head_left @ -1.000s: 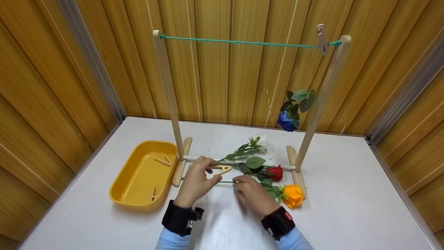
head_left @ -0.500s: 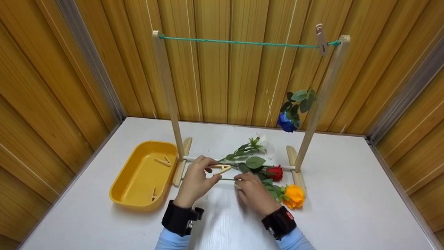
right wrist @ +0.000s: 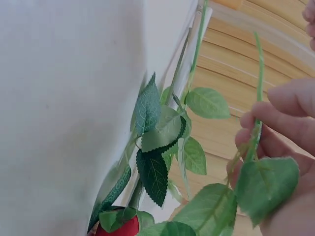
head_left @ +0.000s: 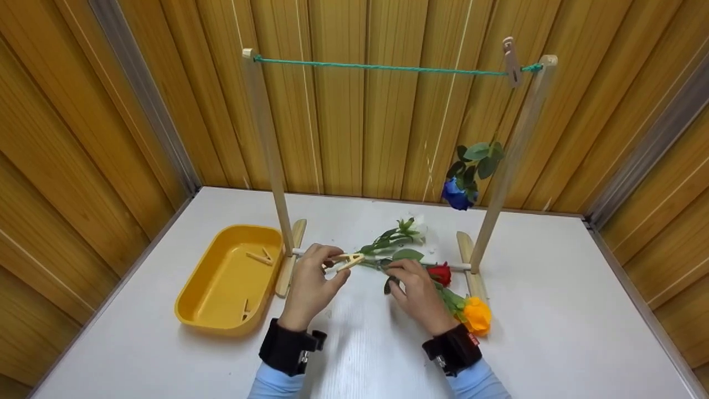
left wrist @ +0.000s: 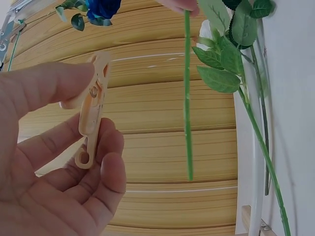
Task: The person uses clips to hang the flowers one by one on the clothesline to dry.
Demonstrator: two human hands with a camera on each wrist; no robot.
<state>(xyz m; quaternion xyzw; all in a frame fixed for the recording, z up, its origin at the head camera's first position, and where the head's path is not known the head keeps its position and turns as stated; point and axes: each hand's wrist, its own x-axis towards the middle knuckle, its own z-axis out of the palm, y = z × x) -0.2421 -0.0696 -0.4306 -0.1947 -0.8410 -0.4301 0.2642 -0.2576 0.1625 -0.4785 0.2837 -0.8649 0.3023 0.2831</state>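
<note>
My left hand [head_left: 311, 285] pinches a pale wooden-coloured clothespin [left wrist: 101, 93] between thumb and fingers, above the table. My right hand [head_left: 419, 292] grips the green stem [right wrist: 260, 69] of an orange flower [head_left: 476, 317], just above its leaves. The stem is lifted off the table and its bare end points toward the left hand, beside the clothespin but apart from it. Behind the hands, a red rose [head_left: 440, 274] and a white flower [head_left: 416, 228] lie by the rack's white bottom bar [head_left: 451, 266].
A green cord [head_left: 382, 67] spans the rack's wooden posts. At its right end a clothespin [head_left: 511, 64] holds a blue rose [head_left: 460, 193] upside down. To the left stands a yellow tray [head_left: 191, 288] with two clothespins in it, near the left post [head_left: 270, 149].
My right hand has raised the orange flower's stem off the table and shifted slightly right. My left hand has moved up a little with the clothespin. The blue rose hangs as before.
</note>
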